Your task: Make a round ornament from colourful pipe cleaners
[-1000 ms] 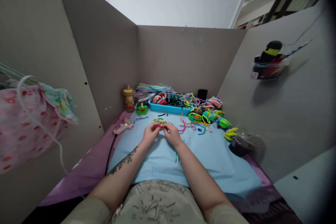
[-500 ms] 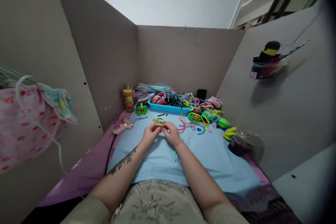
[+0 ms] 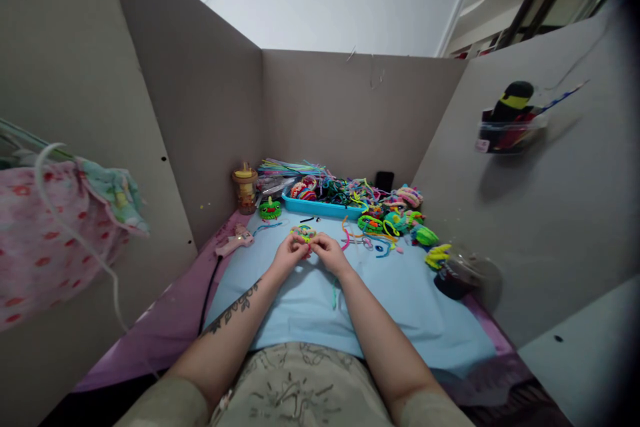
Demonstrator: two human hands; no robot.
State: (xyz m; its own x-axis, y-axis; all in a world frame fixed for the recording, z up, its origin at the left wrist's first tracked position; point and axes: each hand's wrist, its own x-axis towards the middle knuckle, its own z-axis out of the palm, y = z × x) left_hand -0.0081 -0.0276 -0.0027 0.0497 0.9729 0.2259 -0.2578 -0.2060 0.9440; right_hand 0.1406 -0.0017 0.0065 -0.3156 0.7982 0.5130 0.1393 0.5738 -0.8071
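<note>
Multicoloured fuzzy piece sits just beyond the fingertips of both hands, short of the tray, toward the far part of the blue cloth. Around it, from the largest down: grey panels wall the workplace on the left, back and right. Purple cover shows along the left, partly under the light blue cloth. A pink spotted cloth hangs at far left. The blue tray is heaped with tangled coloured strands. A clear box holding a black and yellow object is mounted on the right panel, above a dark container. The left hand and right hand nearly meet; their fingers are bent and drawn in narrow, tips at the piece's near edge. I cannot tell whether they pinch the piece or a small strand. A pink tool with a black cord lies left, near a yellow-topped cup and a green figure. A teal strand lies beside the right forearm. Smallest are a blue oval and a pink bit, well right of the hands.
</note>
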